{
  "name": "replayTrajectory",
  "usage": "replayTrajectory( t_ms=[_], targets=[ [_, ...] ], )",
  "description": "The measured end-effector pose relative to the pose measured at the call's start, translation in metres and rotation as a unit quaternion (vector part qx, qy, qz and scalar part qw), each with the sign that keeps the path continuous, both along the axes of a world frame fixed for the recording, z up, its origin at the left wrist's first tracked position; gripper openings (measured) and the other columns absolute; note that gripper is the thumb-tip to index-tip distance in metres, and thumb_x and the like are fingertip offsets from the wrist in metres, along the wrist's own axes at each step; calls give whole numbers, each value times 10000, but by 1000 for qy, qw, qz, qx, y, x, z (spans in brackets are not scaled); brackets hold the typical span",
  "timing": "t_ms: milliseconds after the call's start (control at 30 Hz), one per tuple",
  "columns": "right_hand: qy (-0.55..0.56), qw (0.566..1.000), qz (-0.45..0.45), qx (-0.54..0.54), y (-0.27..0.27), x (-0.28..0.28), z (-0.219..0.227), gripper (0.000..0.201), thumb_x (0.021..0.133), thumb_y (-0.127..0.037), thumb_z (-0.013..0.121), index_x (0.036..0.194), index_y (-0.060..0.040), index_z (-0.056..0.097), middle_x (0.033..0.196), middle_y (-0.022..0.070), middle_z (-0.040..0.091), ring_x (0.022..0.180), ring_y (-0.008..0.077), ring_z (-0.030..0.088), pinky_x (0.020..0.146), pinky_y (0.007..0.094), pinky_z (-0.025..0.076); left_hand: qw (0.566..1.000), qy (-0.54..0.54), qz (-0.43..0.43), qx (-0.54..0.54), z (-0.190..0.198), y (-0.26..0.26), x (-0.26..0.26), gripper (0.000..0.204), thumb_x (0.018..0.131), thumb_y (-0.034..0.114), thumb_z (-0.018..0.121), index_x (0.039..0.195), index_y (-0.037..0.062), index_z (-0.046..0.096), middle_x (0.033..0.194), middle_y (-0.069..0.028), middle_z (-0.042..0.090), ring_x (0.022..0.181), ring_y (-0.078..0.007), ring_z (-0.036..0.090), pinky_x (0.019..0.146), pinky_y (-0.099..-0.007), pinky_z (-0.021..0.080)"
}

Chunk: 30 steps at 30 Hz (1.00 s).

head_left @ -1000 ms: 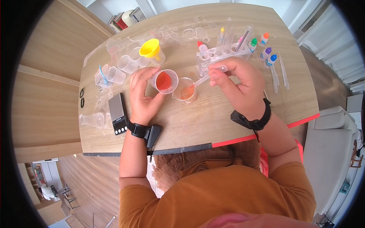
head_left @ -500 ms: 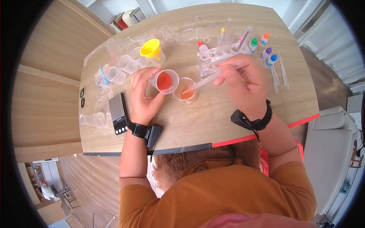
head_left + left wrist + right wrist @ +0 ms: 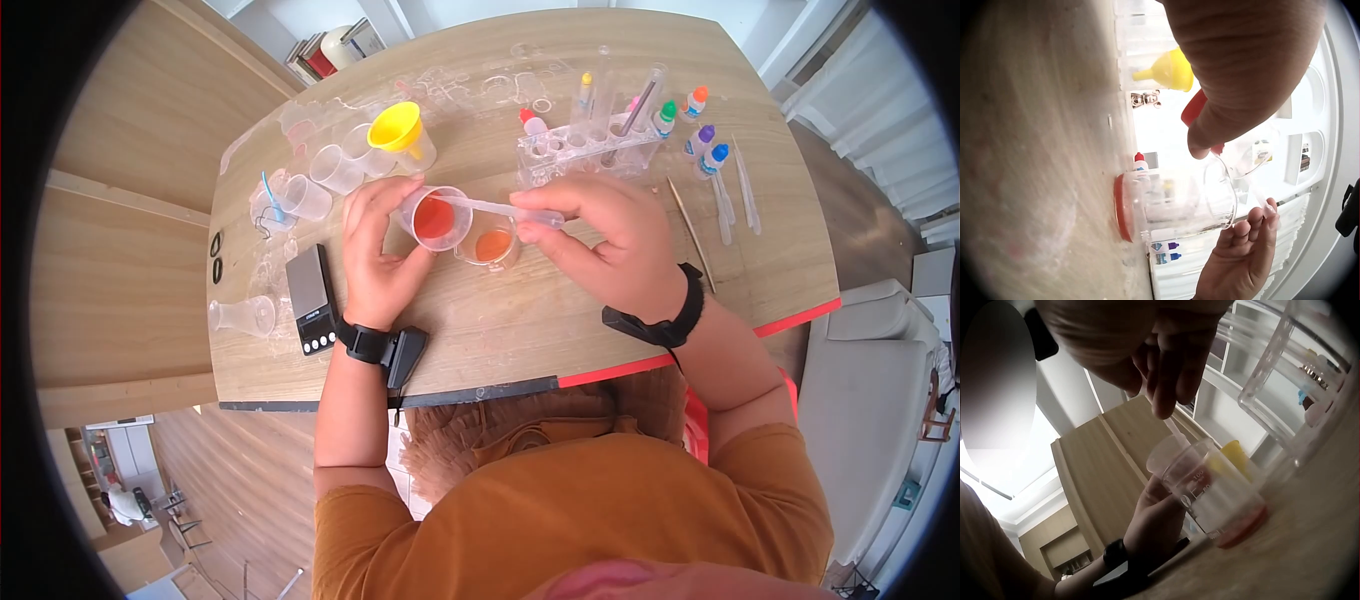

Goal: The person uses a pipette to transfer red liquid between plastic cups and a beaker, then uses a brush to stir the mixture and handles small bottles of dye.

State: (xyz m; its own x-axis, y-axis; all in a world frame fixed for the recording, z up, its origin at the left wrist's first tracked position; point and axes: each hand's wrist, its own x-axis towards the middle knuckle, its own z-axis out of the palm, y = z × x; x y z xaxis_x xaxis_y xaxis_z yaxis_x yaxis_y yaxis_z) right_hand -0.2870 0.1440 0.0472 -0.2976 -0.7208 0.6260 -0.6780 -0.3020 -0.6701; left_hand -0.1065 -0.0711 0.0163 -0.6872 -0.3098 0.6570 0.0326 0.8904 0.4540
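My left hand grips a clear plastic cup of red-orange liquid, tilted a little toward me above the table. Between thumb and fingers, my right hand pinches a clear plastic dropper pipette. Its thin end reaches over the cup's rim into the mouth. Just right of the cup, a glass beaker stands on the table with a shallow layer of orange liquid. In the right wrist view the beaker shows white graduation marks, with the held cup behind it.
Behind my right hand stands a clear test tube rack with several tubes. Dropper bottles with coloured caps, spare pipettes and a wooden stick lie rightward. Leftward are a yellow funnel, plastic cups, a scale and a flask.
The pipette's tip was down in the beaker; my right hand has lifted it out and swung it left into the cup's mouth. My left hand and the cup have barely moved.
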Motion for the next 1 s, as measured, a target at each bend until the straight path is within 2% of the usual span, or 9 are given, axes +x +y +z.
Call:
replayTrajectory(
  t_ms=[167,367,600,667,1000],
  targets=[
    [-10,1000,-12,8,0,3,-2,197,941,-106,787,1136,-83,786,990,80,773,865,256,726,752,343,557,1000,5,-7,-7,0,-1,0,555,717,38,860,1252,72,717,1266,-113,736,1187,-330,640,1052,-447,480],
    [-7,1000,-13,12,0,4,-1,164,952,-105,770,1112,-85,799,935,72,764,831,254,707,725,355,543,1000,-9,-9,-27,0,-2,2,558,755,10,856,1283,59,685,1289,-137,712,1212,-326,644,1065,-425,492],
    [-10,1000,-5,21,1,5,-2,174,956,-102,757,1125,-87,796,952,76,762,847,253,713,740,356,553,1000,-10,-6,-25,0,-1,2,560,751,7,856,1282,60,686,1295,-132,710,1217,-324,643,1065,-424,494],
    [0,1000,0,-2,-1,4,-1,213,906,-18,811,1118,-24,787,932,105,783,807,215,740,718,315,551,1000,-8,-6,-25,-1,-2,2,561,751,7,855,1283,60,686,1296,-132,710,1218,-324,642,1067,-424,494],
    [-29,999,26,17,0,4,0,261,912,-15,800,1171,-29,772,1006,101,789,861,201,749,778,309,571,1000,-18,-1,-25,0,-2,3,561,746,22,857,1280,58,690,1295,-132,711,1219,-326,640,1076,-430,487]
  ],
)
